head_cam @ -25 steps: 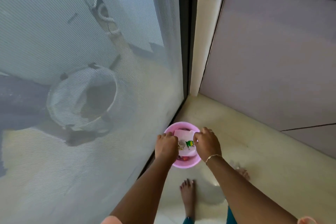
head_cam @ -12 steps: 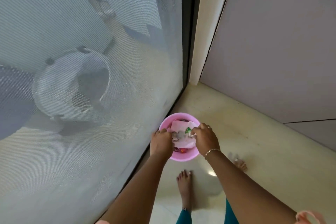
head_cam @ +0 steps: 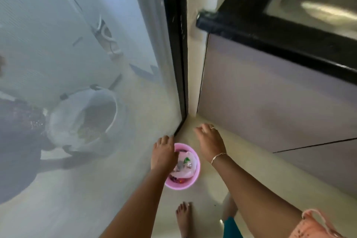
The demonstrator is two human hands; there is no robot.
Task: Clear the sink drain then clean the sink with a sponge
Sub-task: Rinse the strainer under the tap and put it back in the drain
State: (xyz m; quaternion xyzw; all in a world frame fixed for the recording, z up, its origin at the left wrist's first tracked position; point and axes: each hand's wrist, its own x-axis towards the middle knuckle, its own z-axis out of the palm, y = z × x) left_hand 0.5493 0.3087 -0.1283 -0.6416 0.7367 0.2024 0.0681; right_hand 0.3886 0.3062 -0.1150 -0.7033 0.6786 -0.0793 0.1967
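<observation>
The steel sink (head_cam: pixel 316 4) sits in the black table (head_cam: pixel 270 31) at top right, blurred and cut off by the frame. Below, a pink bin (head_cam: pixel 179 185) stands on the floor (head_cam: pixel 241 160) with crumpled wrappers (head_cam: pixel 185 166) inside. The left hand (head_cam: pixel 163 153) covers its rim, and I cannot tell its grip. The right hand (head_cam: pixel 210 141) hangs apart, fingers relaxed, holding nothing.

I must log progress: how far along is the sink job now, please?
Seemingly done: waste lies in the pink bin on the floor, perhaps drain debris. In hand: the left hand is over its rim, and the right hand is open and empty. Left: cleaning the sink; no sponge is visible.
</observation>
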